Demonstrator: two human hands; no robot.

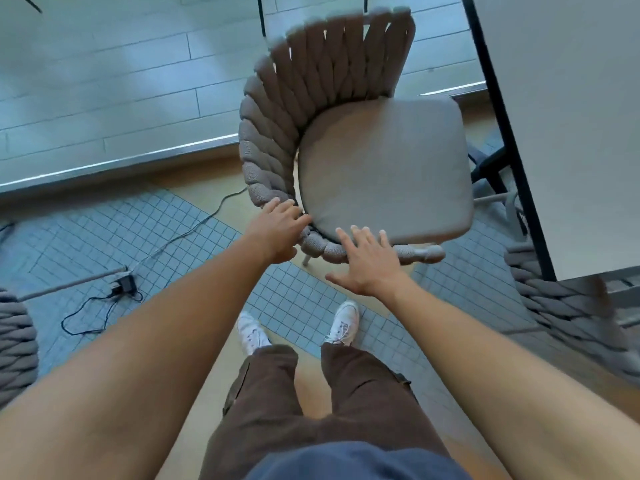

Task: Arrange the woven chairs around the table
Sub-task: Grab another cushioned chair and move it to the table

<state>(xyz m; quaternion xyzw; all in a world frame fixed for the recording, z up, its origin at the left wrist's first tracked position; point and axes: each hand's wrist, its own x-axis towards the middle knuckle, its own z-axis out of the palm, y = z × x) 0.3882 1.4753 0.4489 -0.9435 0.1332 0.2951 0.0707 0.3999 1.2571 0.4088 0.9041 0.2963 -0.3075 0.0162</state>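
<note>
Left hand rests on the woven chair rim, grip unclear. Right hand spread open above it. Table cut off at right.

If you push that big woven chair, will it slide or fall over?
The woven chair probably slides, since it looks wide and low. Its thin legs might catch on the tiled floor or the cable. The cushion looks loose and may shift.

Both my arms reach forward and down.
My left hand curls loosely; my right hand lies flat, fingers spread.
</note>
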